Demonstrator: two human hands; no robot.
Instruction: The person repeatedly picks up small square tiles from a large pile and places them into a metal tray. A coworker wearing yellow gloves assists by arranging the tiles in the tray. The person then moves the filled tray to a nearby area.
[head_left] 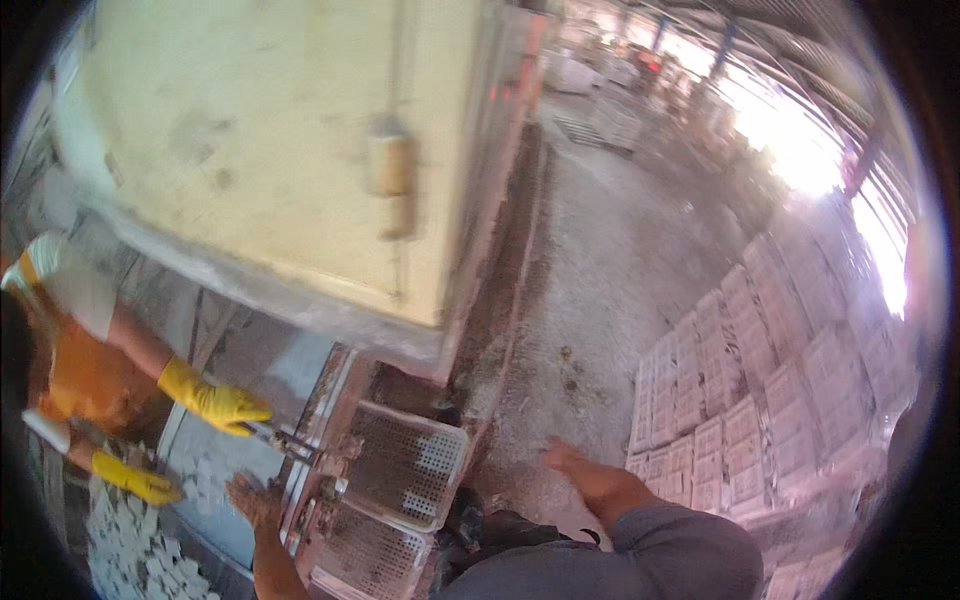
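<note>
My left hand (256, 500) is over the edge of a pale work table (215, 470), its fingers spread with nothing seen in them. Just to its right stand two white perforated plastic baskets, the far basket (462, 450) and the near basket (418, 560). Out to the right, my right hand (563, 456) hangs over the floor, away from any object; its fingers are too blurred to read. Across the table, a co-worker's yellow glove (222, 402) is beside a metal bar-like piece (285, 440) at the table edge. The co-worker's other yellow glove (135, 480) lies lower left.
A large cream-coloured machine housing (290, 150) fills the upper left. Many pale broken pieces (140, 545) are heaped at the lower left. Wrapped stacks of white cartons (720, 400) rise on my right. A dusty floor aisle (600, 270) runs away between machine and stacks.
</note>
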